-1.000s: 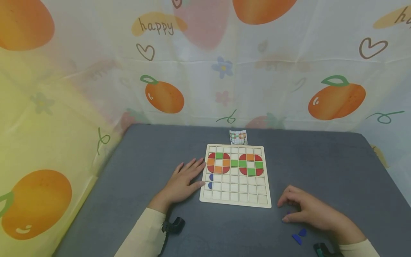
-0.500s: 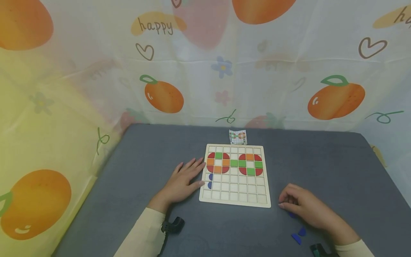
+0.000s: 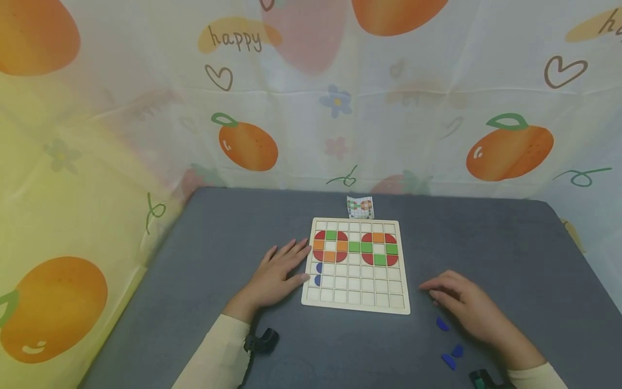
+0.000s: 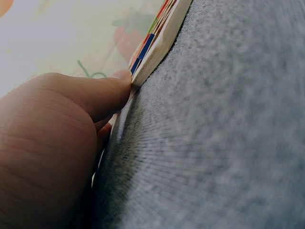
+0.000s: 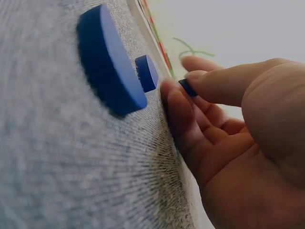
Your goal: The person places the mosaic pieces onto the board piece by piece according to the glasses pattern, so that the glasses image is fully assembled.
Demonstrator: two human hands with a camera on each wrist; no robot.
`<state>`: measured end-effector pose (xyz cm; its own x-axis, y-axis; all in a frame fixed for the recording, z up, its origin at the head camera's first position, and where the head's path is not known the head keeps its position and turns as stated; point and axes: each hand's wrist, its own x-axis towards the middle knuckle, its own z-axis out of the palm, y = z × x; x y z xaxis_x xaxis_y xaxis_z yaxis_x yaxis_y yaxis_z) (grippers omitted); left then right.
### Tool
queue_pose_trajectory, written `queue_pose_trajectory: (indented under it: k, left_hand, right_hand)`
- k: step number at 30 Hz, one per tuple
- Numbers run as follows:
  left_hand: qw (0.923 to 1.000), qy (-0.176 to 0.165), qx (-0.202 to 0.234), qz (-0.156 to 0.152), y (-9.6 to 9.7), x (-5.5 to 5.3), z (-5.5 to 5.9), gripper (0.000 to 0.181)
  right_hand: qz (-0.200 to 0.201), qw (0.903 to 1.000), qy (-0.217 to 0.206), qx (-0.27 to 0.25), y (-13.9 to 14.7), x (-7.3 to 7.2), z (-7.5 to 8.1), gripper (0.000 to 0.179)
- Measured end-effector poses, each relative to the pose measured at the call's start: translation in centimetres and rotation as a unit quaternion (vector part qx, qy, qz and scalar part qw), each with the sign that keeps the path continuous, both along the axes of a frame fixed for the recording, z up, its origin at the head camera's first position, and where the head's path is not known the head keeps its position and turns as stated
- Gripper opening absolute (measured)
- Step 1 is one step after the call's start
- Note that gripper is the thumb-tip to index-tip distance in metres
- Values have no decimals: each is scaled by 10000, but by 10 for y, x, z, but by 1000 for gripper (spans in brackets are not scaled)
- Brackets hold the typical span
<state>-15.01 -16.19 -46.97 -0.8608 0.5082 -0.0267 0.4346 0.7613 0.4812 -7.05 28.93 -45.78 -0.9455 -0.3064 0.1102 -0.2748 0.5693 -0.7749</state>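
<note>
A wooden grid board (image 3: 361, 283) lies on the table, with red, green and orange pieces in its upper rows and two blue half-round pieces (image 3: 318, 274) near its left side. My left hand (image 3: 274, 275) rests flat on the table, fingers spread, its thumb and fingertips touching the board's left edge. To the right of the board, my right hand (image 3: 466, 302) pinches a small blue piece (image 5: 187, 88) between thumb and finger; the fingers mostly cover its shape. Three blue half-round pieces lie below that hand, one (image 3: 442, 324) by itself and a close pair (image 3: 449, 362).
A small printed pattern card (image 3: 360, 207) sits against the board's far edge. The grey table (image 3: 233, 216) ends at a fruit-print cloth (image 3: 389, 135) hanging behind and at the left. A black strap device (image 3: 262, 341) is on the left wrist.
My right hand has picked up a blue piece and shifted slightly away from the loose ones, uncovering the upper piece on the table. My left hand and the board have stayed put.
</note>
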Motion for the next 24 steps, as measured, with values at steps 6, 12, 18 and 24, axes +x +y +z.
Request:
queue_pose_trajectory:
  k: [6, 12, 18, 24]
  left_hand:
    - [10000, 9, 29, 5, 0, 1, 1, 76]
    - [10000, 24, 41, 6, 0, 1, 1, 76]
    - [10000, 35, 59, -21, 0, 0, 0, 75]
    - [10000, 19, 68, -21, 0, 1, 1, 75]
  right_hand:
    - [-399, 9962, -428, -644, -3, 2, 3, 14]
    - [-745, 9911, -664, -876, -9, 2, 10, 11]
    - [-730, 9870, -817, -1176, -15, 4, 15, 16]
    - [-836, 9868, -727, -1182, -27, 5, 19, 15]
